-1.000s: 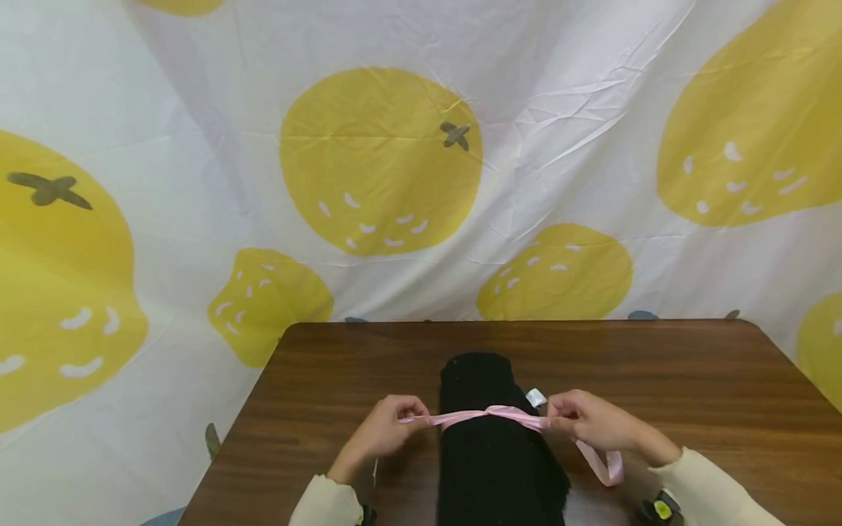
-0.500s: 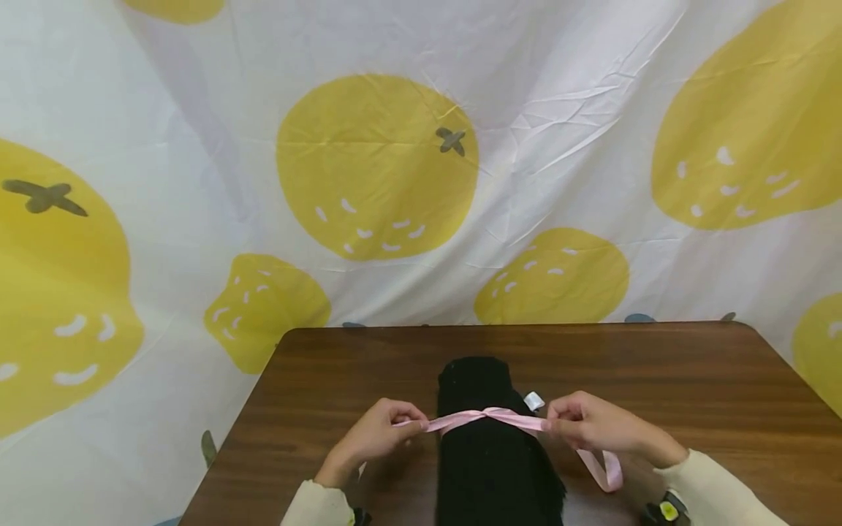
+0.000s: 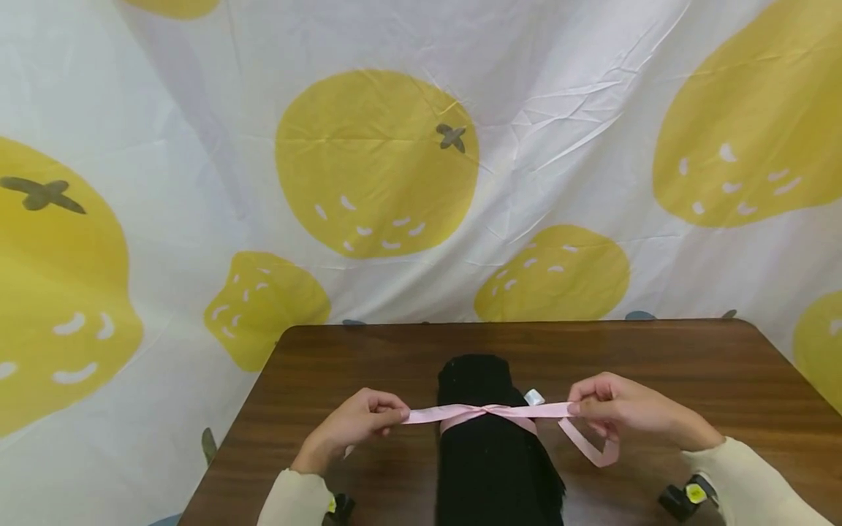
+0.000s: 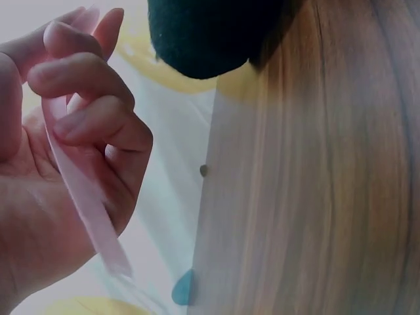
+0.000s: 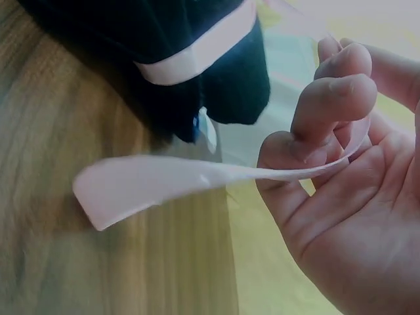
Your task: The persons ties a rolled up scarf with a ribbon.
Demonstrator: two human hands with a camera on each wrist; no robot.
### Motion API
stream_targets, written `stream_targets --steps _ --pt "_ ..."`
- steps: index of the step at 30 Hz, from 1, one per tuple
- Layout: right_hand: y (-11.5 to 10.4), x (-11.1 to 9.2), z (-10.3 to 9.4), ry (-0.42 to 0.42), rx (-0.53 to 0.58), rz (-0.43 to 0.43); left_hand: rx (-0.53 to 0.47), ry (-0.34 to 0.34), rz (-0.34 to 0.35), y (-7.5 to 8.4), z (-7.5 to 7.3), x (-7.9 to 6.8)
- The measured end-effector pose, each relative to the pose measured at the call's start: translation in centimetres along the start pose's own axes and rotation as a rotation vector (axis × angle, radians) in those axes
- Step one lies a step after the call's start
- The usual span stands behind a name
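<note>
A folded bundle of black cloth lies lengthwise on the table, with a pink ribbon wrapped round it and crossed in a twist on top. My left hand pinches one end of the ribbon to the left of the bundle; a loose tail runs down past the palm in the left wrist view. On the other side my right hand pinches the opposite end, and its tail hangs in a loop below the fingers. Between both hands the ribbon stretches nearly straight. A white tag sticks out from the cloth's right edge.
The brown wooden table has rounded far corners. Behind it hangs a white curtain printed with yellow fruit. Each wrist wears a small black camera, the right one close over the tabletop.
Both hands have moved outward, the left to the left and the right to the right and slightly up. The ribbon between them is longer and straighter, its crossing still on top of the cloth.
</note>
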State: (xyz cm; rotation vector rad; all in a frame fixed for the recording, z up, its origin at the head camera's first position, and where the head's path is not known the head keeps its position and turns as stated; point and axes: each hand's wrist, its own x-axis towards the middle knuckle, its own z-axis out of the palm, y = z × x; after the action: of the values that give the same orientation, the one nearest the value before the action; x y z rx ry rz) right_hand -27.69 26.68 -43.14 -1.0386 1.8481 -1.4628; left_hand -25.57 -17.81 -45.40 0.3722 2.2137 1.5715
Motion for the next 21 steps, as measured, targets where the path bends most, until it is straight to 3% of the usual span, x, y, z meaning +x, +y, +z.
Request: stream_targets --steps 9,21 --pt "0.0 -1.5 -1.1 -0.043 0.042 -0.06 -0.043 -0.043 0.018 -0.8 -1.4 -0.6" --pt "-0.7 -3.8 -2.7 -0.065 0.039 -0.002 0.028 -0.009 0.029 -1.1 -2.4 -1.0"
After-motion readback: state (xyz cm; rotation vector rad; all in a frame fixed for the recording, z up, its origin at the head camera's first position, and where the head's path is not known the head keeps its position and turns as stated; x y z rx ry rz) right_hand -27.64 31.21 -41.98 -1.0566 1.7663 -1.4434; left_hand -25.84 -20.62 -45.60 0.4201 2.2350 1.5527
